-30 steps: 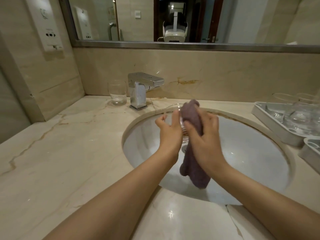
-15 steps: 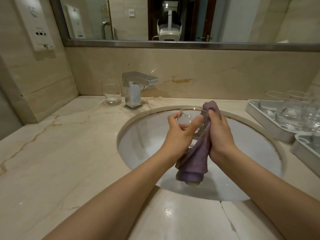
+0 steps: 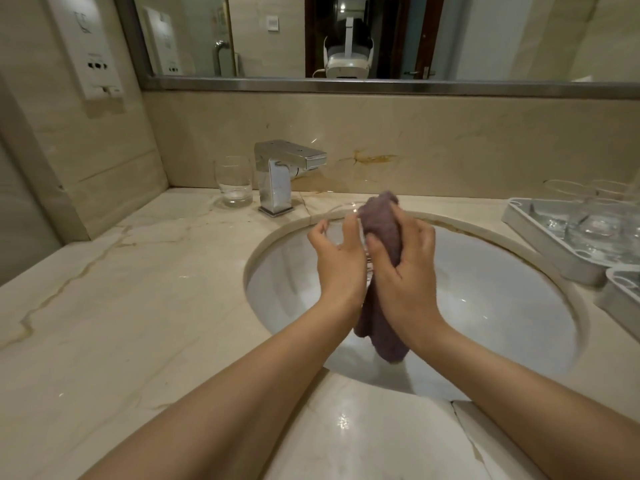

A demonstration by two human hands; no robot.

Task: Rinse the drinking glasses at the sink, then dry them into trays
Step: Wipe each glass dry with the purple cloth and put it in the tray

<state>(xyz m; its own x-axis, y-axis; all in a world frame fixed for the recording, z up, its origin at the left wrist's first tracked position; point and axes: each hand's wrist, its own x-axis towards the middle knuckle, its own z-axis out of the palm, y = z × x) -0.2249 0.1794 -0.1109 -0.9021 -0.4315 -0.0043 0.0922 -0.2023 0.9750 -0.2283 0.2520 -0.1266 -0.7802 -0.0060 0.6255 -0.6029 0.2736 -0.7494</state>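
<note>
Over the white sink basin [image 3: 485, 306] my left hand [image 3: 337, 261] grips a clear drinking glass [image 3: 334, 221], mostly hidden behind my fingers, only its rim showing. My right hand [image 3: 403, 271] holds a purple cloth [image 3: 381, 223] pressed against the glass; the cloth's tail hangs down below my wrists. Another clear glass [image 3: 233, 181] stands on the counter left of the chrome faucet [image 3: 282, 174]. A grey tray [image 3: 550, 244] at the right holds several glasses [image 3: 595, 223].
A second grey tray [image 3: 620, 299] sits at the right edge, nearer me. The marble counter [image 3: 121, 306] stretches to the left. A mirror [image 3: 346, 36] runs along the back wall, and a wall socket panel [image 3: 93, 60] is at the upper left.
My right hand has wrapped the cloth back over the glass, hiding most of it. Both hands shifted slightly together over the basin.
</note>
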